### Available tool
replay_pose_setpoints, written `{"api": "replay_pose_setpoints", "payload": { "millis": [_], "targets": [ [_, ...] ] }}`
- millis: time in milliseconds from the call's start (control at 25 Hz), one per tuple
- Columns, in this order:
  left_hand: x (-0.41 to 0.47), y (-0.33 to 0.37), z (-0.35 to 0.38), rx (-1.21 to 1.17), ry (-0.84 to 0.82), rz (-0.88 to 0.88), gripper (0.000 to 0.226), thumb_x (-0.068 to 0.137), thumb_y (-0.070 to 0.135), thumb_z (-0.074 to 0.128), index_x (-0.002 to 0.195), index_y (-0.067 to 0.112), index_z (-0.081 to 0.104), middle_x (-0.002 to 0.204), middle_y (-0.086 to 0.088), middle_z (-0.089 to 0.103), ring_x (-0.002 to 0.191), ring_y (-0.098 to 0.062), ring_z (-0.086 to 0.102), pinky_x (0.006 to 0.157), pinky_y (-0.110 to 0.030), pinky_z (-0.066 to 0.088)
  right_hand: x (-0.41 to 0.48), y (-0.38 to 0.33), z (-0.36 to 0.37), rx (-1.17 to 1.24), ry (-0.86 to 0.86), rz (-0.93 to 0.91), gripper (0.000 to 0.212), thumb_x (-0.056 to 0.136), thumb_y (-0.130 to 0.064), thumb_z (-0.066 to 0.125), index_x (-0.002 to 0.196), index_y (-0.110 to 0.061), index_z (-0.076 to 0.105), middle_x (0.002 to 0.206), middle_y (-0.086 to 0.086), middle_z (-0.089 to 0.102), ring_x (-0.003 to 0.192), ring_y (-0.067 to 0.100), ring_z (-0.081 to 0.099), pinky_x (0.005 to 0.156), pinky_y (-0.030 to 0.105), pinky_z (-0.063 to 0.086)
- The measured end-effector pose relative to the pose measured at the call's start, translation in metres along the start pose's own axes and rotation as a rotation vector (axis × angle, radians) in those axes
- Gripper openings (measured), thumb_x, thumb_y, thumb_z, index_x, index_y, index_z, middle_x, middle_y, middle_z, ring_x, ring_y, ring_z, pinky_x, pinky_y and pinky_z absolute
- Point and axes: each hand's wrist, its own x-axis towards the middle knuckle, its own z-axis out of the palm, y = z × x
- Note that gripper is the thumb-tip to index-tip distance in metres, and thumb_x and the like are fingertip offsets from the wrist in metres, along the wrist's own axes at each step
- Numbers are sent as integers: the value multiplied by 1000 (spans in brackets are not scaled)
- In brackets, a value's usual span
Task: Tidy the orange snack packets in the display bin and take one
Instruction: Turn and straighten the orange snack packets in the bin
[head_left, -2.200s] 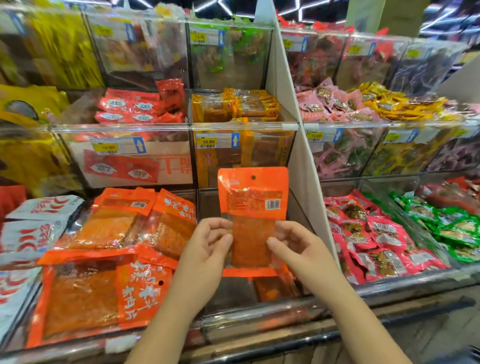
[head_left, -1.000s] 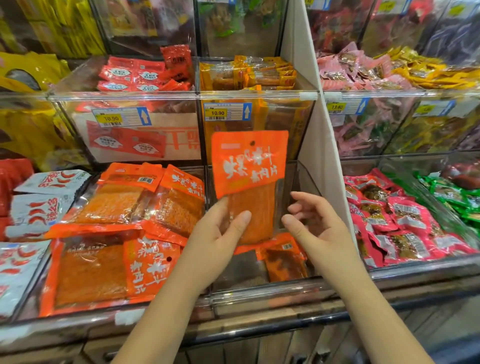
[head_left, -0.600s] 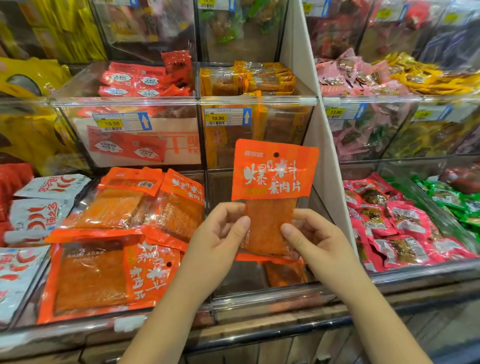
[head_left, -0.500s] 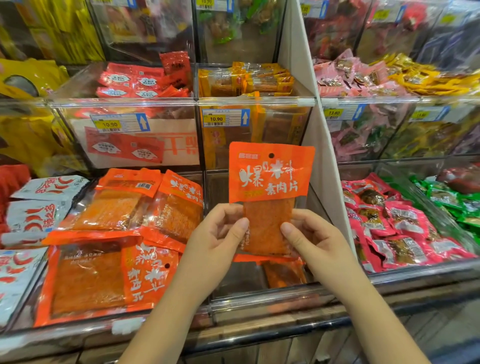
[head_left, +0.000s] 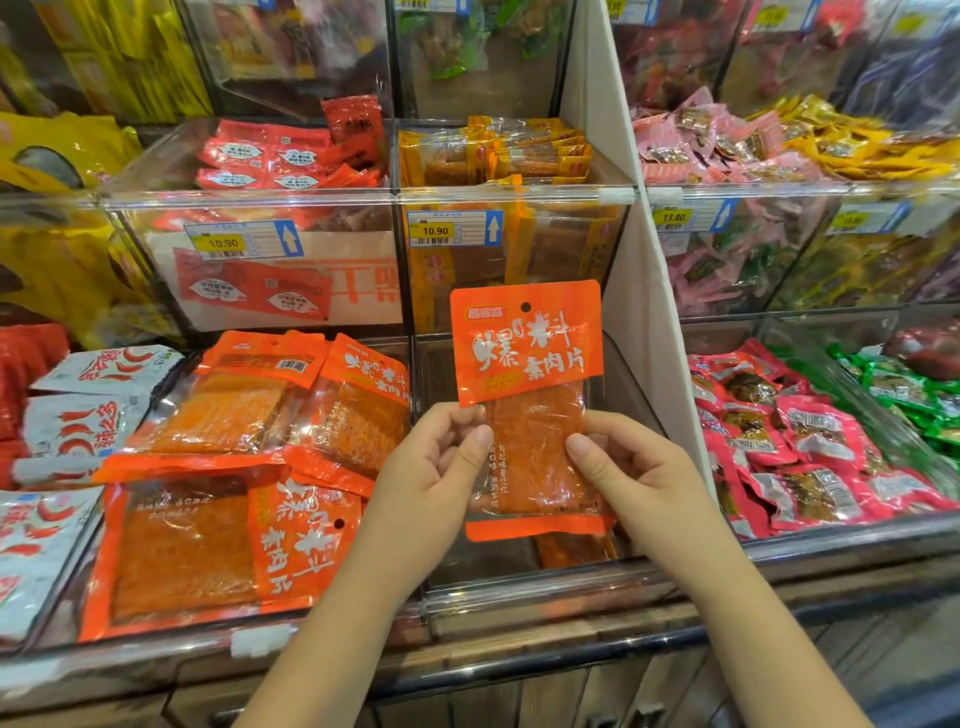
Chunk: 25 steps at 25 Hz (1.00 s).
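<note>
An orange snack packet (head_left: 530, 364) stands upright in front of me, its printed front facing me. My left hand (head_left: 431, 467) pinches its lower left edge and my right hand (head_left: 628, 467) pinches its lower right edge. It hangs above a clear display bin (head_left: 519, 587) that holds one more orange packet (head_left: 574, 548), mostly hidden behind the held one. The bin to the left holds several orange packets (head_left: 228, 493) lying flat and overlapping.
Red packets (head_left: 270, 161) and yellow-orange packets (head_left: 498, 156) fill the clear bins on the shelf above. A white divider panel (head_left: 639, 291) stands on the right, with pink packets (head_left: 779, 436) and green packets (head_left: 904, 389) beyond it. White chilli packets (head_left: 78, 410) lie at far left.
The packet was turned from its barcode back to its printed front. My right hand let go for a moment, then took hold again. Over the last half second nothing has moved much.
</note>
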Motion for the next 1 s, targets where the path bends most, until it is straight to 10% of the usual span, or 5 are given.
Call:
{"api": "replay_pose_setpoints", "payload": {
  "millis": [760, 1000],
  "targets": [
    [0, -1, 0, 41, 43, 34, 17, 102, 21, 58, 115, 31, 61, 103, 20, 72, 96, 1, 69, 72, -15, 55, 0, -3, 0, -25, -35, 17, 26, 93, -31, 66, 119, -31, 67, 101, 0, 75, 98, 17, 73, 85, 33, 60],
    [-5, -6, 5, 491, 79, 170, 45, 102, 27, 58, 143, 32, 41, 137, 17, 44, 123, 9, 46, 96, -6, 43, 11, 6, -5, -62, -63, 121, 79, 99, -25, 63, 156, -52, 16, 110, -2, 70, 103, 25, 73, 91, 42, 60]
  ]
}}
